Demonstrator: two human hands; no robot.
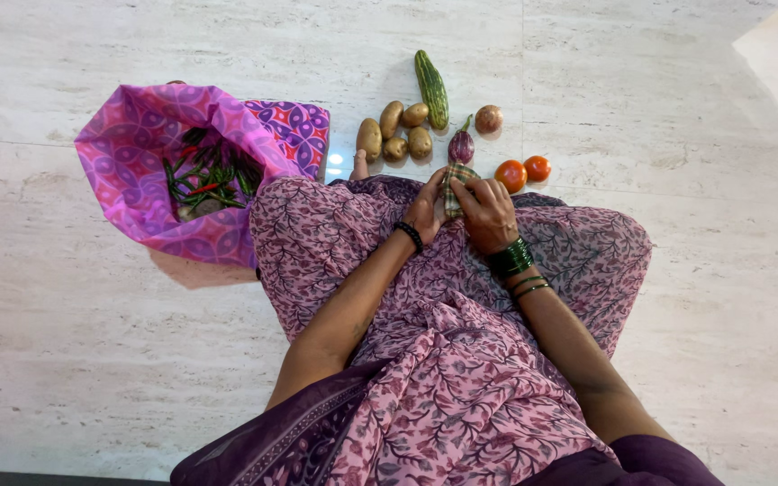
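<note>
Both hands (461, 209) around checked pouch (457, 177)

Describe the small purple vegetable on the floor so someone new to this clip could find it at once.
Start at the pink bag, then look right to the vegetables laid out on the floor. The brinjal lies between the potatoes and tomatoes, the only glossy purple one there.

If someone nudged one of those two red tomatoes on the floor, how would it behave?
The tomatoes look round and smooth, so a nudge would probably send one rolling across the polished stone floor, which seems to offer little friction. Their glossy skin suggests they could slip in a loose grip. They likely bruise if squeezed hard.
</note>
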